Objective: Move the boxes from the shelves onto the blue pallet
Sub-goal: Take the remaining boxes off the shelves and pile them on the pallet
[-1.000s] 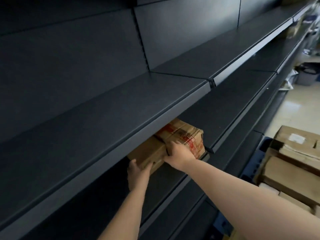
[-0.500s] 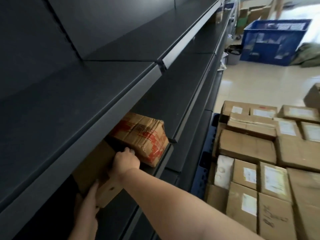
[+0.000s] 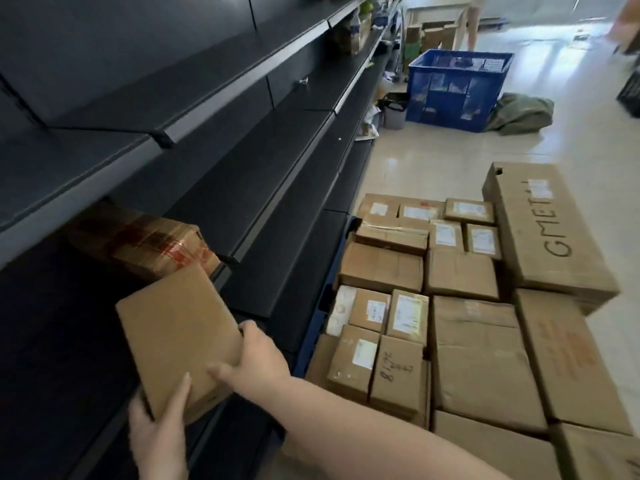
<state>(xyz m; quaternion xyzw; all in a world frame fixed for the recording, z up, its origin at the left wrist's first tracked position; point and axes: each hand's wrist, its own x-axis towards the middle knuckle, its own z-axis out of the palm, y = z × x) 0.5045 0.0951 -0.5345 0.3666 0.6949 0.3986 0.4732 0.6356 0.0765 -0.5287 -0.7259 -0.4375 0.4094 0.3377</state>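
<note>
A plain brown cardboard box [image 3: 176, 337] is out in front of the dark shelf [image 3: 114, 168], tilted. My left hand [image 3: 157, 434] grips its near lower corner, thumb on top. My right hand [image 3: 258, 358] grips its right edge, fingers curled over it. A second box [image 3: 152, 240] with red-printed tape sits on the shelf behind. To the right, the blue pallet [image 3: 317, 327] on the floor carries several stacked cardboard boxes [image 3: 460, 337]; only its left edge shows.
Long dark shelves run away on the left, bare nearby, with bottles far back. A large box marked in black pen [image 3: 540, 226] lies on the pallet stack. A blue mesh crate [image 3: 457, 88], a grey bin [image 3: 394, 110] and a green bag [image 3: 519, 114] stand on the tiled floor beyond.
The plain box has been drawn off the shelf toward me and now hangs between both hands. My view has swung right, so the pallet stack fills the right side.
</note>
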